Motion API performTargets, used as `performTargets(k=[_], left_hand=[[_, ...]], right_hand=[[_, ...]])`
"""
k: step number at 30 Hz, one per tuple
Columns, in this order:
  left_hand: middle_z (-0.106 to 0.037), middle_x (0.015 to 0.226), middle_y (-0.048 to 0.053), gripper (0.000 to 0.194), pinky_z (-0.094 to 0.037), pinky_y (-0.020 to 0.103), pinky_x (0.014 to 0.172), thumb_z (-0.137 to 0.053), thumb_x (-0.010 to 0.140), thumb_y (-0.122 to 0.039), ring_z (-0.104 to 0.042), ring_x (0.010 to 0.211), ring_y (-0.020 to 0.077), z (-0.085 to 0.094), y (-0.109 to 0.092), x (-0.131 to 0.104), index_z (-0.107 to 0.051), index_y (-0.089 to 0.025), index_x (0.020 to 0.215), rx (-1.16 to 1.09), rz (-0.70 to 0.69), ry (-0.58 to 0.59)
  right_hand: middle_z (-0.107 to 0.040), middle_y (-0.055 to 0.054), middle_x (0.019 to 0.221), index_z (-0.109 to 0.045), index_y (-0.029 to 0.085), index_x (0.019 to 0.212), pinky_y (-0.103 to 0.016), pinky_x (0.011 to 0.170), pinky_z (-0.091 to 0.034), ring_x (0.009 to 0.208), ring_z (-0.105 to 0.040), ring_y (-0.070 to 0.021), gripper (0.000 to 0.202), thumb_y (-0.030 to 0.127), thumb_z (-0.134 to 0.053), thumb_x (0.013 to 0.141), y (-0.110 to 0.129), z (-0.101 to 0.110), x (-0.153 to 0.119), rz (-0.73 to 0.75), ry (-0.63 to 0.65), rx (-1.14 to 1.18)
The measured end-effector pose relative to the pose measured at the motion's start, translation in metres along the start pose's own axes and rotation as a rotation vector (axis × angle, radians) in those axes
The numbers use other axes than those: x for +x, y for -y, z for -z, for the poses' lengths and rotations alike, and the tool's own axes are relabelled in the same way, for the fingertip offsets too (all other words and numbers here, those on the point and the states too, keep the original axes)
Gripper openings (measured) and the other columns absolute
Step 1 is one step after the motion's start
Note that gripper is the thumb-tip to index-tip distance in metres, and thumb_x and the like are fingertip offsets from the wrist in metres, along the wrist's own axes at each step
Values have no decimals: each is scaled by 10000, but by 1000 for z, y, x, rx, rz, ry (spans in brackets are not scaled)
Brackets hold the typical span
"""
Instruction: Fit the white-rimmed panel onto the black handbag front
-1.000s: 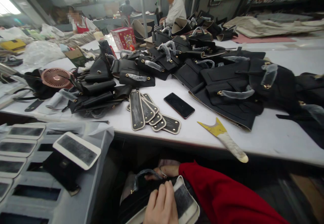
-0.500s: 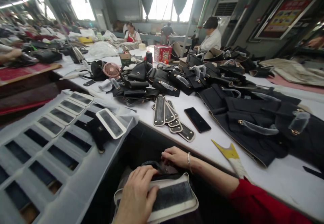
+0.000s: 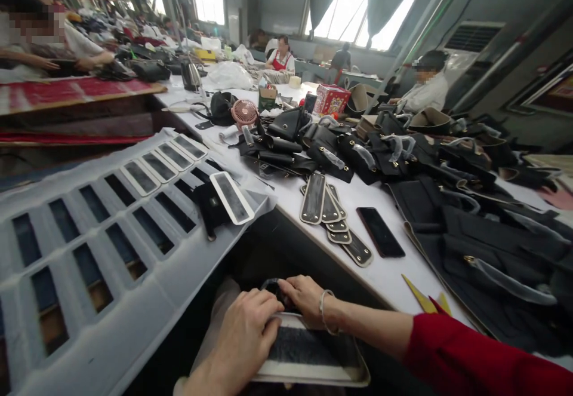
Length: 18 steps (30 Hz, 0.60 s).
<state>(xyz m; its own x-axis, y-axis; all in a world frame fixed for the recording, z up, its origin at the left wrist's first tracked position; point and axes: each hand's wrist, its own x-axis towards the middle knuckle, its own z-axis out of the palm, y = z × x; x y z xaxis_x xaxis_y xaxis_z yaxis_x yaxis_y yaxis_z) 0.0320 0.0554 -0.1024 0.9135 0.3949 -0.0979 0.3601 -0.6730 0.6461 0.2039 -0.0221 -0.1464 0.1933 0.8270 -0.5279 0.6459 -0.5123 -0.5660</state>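
Observation:
A dark panel with a cream border (image 3: 313,351) lies low in front of me, over my lap. My left hand (image 3: 250,330) is closed on its left end, thumb on top and fingers bent over the far edge. Just beyond that edge my right hand (image 3: 304,297) is closed around part of a dark item (image 3: 274,288) with a shiny loop; its fingertips are partly hidden. Fanned out on the white table (image 3: 286,196) are several dark strips with pale edges and metal studs (image 3: 313,199). A black phone (image 3: 379,232) lies beside them.
Black bags (image 3: 483,235) with wrapped handles fill the right side. On the left stands a pale frame with rectangular slots (image 3: 147,270), holding cream-edged panels (image 3: 141,176). A yellow tool (image 3: 425,297) lies near my right sleeve. A pink fan (image 3: 245,112) and people are farther back.
The view has swung left, so the table items appear farther right. My right hand has come in closer to my left hand, at the panel's far edge.

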Motion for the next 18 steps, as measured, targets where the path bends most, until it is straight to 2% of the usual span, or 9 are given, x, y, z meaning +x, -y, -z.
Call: performTargets(k=[3, 5, 9, 11, 13, 15, 17, 18], left_hand=[[-708, 956, -28, 171, -425, 347, 828, -580, 859, -100, -609, 908, 191, -4, 4, -2, -677, -239, 874, -16, -29, -3], [-712, 946, -18, 188, -431, 347, 832, -563, 862, -91, -615, 903, 195, -6, 3, -4, -683, -235, 870, -20, -45, -8], [-725, 937, 19, 237, -433, 359, 831, -531, 850, -93, -626, 891, 218, 4, 1, -4, -718, -233, 893, -62, -60, 3], [-732, 925, 25, 190, -430, 343, 832, -567, 845, -168, -636, 884, 223, 14, 9, 1, -743, -227, 887, -277, 23, 30], [-732, 910, 23, 197, -437, 313, 833, -583, 868, -309, -644, 887, 219, 19, 29, 8, -752, -209, 890, -588, 174, 45], [-726, 907, 25, 329, -463, 295, 802, -514, 917, -423, -650, 891, 211, 14, 59, 16, -732, -179, 951, -762, 299, 43], [-712, 945, 38, 368, -485, 304, 760, -441, 964, -418, -652, 885, 196, -4, 91, 22, -687, -153, 1036, -833, 428, 37], [-696, 870, 29, 315, -489, 309, 736, -501, 950, -390, -645, 824, 182, -17, 105, 23, -685, -136, 931, -853, 490, 44]], right_hand=[[-691, -81, 1007, -646, 190, 1111, -350, 802, -479, 898, -654, -233, 273, 375, -552, 932, 2, -1, -5, 80, -11, -186], [-681, -110, 1048, -614, 208, 1184, -373, 787, -475, 916, -655, -275, 300, 350, -487, 952, 3, -4, -8, 95, -32, -296], [-674, -113, 1016, -599, 227, 1172, -411, 769, -479, 912, -645, -306, 316, 316, -354, 991, 9, -8, -11, 108, -74, -471], [-675, -106, 1004, -598, 225, 1156, -393, 769, -479, 902, -643, -289, 323, 303, -326, 1000, 10, -8, -11, 130, -72, -528], [-678, -110, 1004, -587, 205, 1171, -361, 751, -477, 876, -648, -267, 317, 289, -336, 997, 10, -7, -10, 159, -49, -566], [-682, -120, 1019, -568, 182, 1204, -341, 735, -473, 864, -651, -260, 304, 294, -407, 971, 10, -8, -7, 194, -18, -589], [-687, -121, 1025, -559, 174, 1220, -337, 736, -467, 864, -650, -261, 316, 287, -467, 939, 10, -9, -4, 234, 9, -601], [-692, -117, 1017, -563, 174, 1215, -339, 740, -465, 861, -649, -261, 311, 267, -466, 934, 10, -9, -4, 256, 20, -605]])
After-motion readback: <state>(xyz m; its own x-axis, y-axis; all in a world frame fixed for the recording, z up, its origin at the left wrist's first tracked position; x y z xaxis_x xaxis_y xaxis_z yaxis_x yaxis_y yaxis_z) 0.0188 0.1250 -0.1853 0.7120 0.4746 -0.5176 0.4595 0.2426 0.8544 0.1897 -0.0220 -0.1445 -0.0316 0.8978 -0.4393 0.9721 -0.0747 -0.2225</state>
